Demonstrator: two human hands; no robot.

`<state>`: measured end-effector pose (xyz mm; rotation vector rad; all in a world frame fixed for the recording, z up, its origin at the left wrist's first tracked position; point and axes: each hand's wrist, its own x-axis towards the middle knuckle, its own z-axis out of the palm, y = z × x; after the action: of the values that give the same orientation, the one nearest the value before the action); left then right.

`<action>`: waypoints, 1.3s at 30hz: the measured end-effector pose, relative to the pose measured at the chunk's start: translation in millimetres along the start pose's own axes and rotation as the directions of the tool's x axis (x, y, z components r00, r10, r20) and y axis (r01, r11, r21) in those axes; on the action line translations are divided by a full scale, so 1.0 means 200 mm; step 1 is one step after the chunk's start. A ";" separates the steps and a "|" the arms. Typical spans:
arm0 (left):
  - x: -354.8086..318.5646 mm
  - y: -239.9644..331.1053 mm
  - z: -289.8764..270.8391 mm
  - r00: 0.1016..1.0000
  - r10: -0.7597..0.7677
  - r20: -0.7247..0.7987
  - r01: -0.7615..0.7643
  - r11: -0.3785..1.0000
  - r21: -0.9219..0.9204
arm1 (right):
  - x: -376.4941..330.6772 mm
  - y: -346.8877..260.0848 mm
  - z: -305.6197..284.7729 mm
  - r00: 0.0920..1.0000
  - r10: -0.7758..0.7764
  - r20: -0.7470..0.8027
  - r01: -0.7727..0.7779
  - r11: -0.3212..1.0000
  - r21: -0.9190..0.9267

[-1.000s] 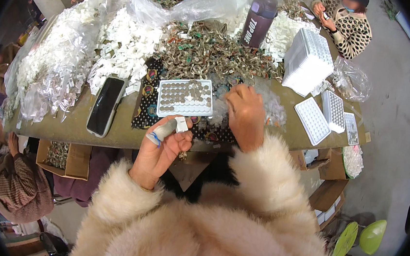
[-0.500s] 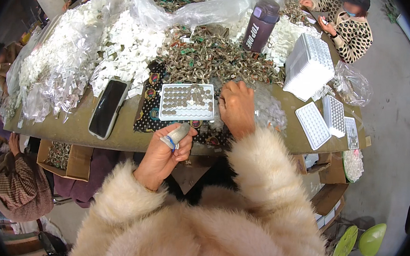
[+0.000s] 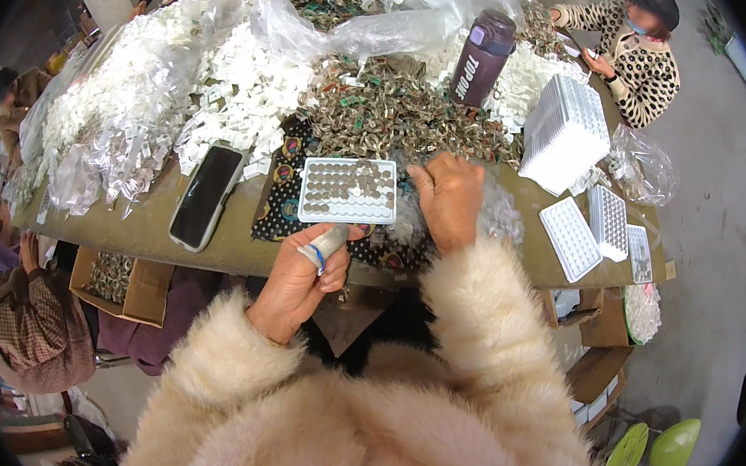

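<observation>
A white tray [image 3: 339,215] with rows of round greyish discs lies on a dark patterned cloth [image 3: 279,211]. Just below its near edge is my left hand [image 3: 293,284], closed, its thumb in a grey cover tied with a blue band. Its fingers are curled in; whatever they pinch is hidden. To the right of the tray, my right hand [image 3: 452,200] is closed, back upward, at the edge of a heap of small clear plastic pieces [image 3: 500,216]. Its fingertips are mostly out of sight, so anything in them cannot be seen. A heap of small metal parts [image 3: 393,106] spreads beyond the tray.
White plastic parts [image 3: 237,115] pile up at left, near a phone [image 3: 208,196]. A dark bottle [image 3: 482,61] stands in the heap. Stacked trays [image 3: 563,134] and a loose tray [image 3: 570,239] sit at right. A co-worker [image 3: 641,61] is at the far right corner.
The whole view has shifted slightly. My right hand has drawn a little to the right, away from the tray. My left hand stays near the tray's near edge, its thumb slightly turned.
</observation>
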<state>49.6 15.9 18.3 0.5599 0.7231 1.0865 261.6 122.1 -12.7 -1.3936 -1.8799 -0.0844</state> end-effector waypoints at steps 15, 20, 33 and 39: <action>0.03 0.01 -0.02 1.000 0.004 -0.006 -0.004 1.000 0.015 | 0.11 -0.06 0.09 0.949 -0.310 0.063 0.310 0.951 0.019; 0.02 0.02 -0.02 1.000 0.021 -0.001 -0.021 1.000 0.021 | 0.11 -0.01 0.08 0.992 -0.125 0.021 0.127 0.967 -0.221; 0.00 0.01 0.01 0.999 0.036 0.007 -0.036 0.999 0.022 | 0.10 0.05 0.07 0.997 0.049 -0.066 -0.060 0.982 -0.178; -0.01 0.04 0.02 1.000 0.029 0.005 -0.030 0.998 0.057 | 0.13 0.05 0.05 0.853 0.395 -0.342 -0.138 0.802 0.581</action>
<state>47.0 17.1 27.4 0.6237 0.7460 1.0942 262.9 151.0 -7.6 -1.1090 -1.1682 0.2388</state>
